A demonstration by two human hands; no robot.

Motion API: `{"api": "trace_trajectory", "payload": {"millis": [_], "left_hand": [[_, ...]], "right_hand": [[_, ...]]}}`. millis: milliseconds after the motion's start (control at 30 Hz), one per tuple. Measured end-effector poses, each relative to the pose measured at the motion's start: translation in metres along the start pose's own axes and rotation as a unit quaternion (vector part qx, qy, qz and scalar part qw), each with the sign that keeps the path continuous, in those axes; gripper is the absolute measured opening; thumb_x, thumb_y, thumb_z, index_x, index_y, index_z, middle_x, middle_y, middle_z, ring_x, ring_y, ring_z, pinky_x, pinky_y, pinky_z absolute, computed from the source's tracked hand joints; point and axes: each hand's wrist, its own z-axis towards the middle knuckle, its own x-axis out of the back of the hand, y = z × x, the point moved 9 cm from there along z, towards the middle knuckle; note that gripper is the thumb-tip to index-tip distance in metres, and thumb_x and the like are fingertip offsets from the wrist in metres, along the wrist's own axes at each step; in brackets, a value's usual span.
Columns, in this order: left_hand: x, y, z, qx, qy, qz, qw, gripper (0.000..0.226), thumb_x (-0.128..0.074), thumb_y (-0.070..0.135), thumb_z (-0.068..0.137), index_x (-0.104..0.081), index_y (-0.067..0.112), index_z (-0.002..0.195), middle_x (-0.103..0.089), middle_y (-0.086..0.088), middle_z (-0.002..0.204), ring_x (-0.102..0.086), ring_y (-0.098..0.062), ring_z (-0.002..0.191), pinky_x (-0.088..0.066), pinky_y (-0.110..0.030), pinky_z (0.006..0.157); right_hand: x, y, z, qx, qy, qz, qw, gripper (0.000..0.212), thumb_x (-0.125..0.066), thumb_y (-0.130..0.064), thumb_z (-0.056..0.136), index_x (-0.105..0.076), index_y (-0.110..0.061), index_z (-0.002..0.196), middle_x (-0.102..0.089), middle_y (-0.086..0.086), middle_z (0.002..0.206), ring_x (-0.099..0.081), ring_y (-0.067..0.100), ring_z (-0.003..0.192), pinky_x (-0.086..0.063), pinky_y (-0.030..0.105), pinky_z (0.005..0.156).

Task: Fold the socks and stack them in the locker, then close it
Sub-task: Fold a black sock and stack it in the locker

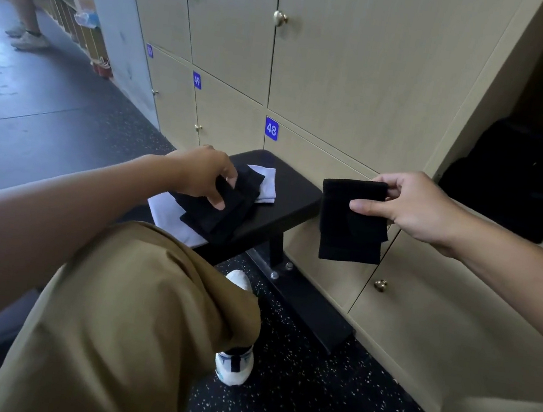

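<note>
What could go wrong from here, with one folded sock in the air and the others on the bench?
1. The right hand only pinches the folded black sock at its top, so it may unfold or drop.
2. The left hand grips the black socks near the bench edge; lifting them could drag the white socks onto the floor.

A folded black sock (352, 221) hangs in the air off the bench's (293, 196) right edge; another black sock (228, 208) lies on the bench top across white socks (266, 182) near its far end; the locker (521, 183) stands open
</note>
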Motion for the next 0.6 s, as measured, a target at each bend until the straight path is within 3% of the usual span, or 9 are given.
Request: {"api": "trace_trajectory", "payload": {"millis": [167,367,500,600], "left_hand": [[0.015,-0.001,-0.014,0.024,0.068,-0.039,0.997,0.021,-0.083,0.029,0.081,-0.066,0.028,0.093,-0.064,0.005,0.091,-0.060,-0.025,0.094,-0.049,-0.036,0.075],[0.053,0.024,-0.028,0.038,0.129,-0.102,0.986,0.020,-0.071,0.033,0.093,-0.056,0.021,0.097,-0.065,-0.002,0.095,-0.062,-0.027,0.090,-0.051,-0.040,0.075],[0.061,0.057,-0.029,0.050,0.122,-0.248,0.960,0.032,-0.064,0.036,0.099,-0.057,0.008,0.112,-0.067,-0.009,0.104,-0.064,-0.030,0.096,-0.055,-0.045,0.089],[0.055,0.090,-0.028,0.032,0.076,-0.404,0.911,0.025,-0.061,0.031,0.102,-0.065,0.008,0.110,-0.074,-0.012,0.106,-0.072,-0.030,0.098,-0.056,-0.050,0.096]], "right_hand": [[0.004,0.000,-0.004,0.003,0.001,0.015,1.000,0.021,-0.083,-0.017,0.082,-0.074,-0.011,0.099,-0.078,0.004,0.092,-0.072,0.009,0.080,-0.053,0.023,0.079],[0.022,-0.017,-0.012,0.018,0.029,0.092,0.995,0.017,-0.078,-0.011,0.087,-0.072,-0.007,0.102,-0.078,0.005,0.091,-0.075,0.012,0.080,-0.057,0.018,0.066],[0.031,-0.024,-0.018,0.022,0.042,0.145,0.988,0.014,-0.075,-0.010,0.089,-0.072,-0.010,0.103,-0.078,0.005,0.094,-0.076,0.014,0.083,-0.058,0.022,0.065],[0.043,-0.026,-0.022,0.019,0.061,0.172,0.983,0.022,-0.076,-0.015,0.089,-0.072,-0.009,0.109,-0.078,0.009,0.102,-0.076,0.020,0.094,-0.061,0.029,0.072]]}}
